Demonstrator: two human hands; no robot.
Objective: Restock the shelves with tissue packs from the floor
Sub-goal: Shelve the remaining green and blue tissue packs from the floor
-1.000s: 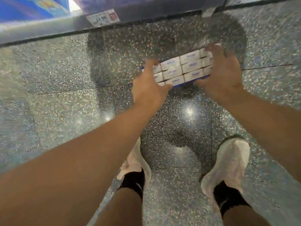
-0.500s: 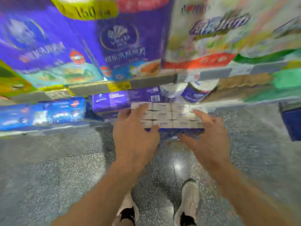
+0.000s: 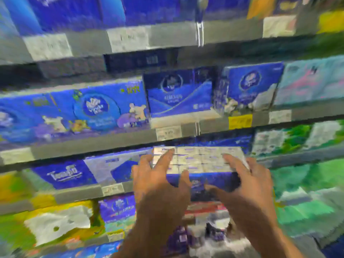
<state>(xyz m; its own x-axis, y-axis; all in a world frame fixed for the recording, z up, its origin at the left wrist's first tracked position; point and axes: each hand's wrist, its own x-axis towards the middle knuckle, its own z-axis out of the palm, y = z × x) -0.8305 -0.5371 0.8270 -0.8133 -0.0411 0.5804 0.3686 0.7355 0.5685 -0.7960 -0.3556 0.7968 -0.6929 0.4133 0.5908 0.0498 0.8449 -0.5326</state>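
I hold a blue tissue pack [image 3: 201, 162] with a white gridded top face in front of the shelves, at about the height of the third shelf rail. My left hand [image 3: 160, 185] grips its left end, fingers over the top and thumb on the front face. My right hand [image 3: 247, 185] grips its right end in the same way. The frame is blurred by motion.
Grey shelf rails [image 3: 93, 144] with price tags run across the view. Blue tissue packs [image 3: 178, 94] fill the middle shelf, green packs [image 3: 305, 185] stand at the right, yellow packs [image 3: 46, 226] at the lower left. A dark gap [image 3: 55, 69] lies above the left blue packs.
Both hands lifted the tissue pack from the floor up to shelf height. The view swung from the floor and my shoes up to the shelves.
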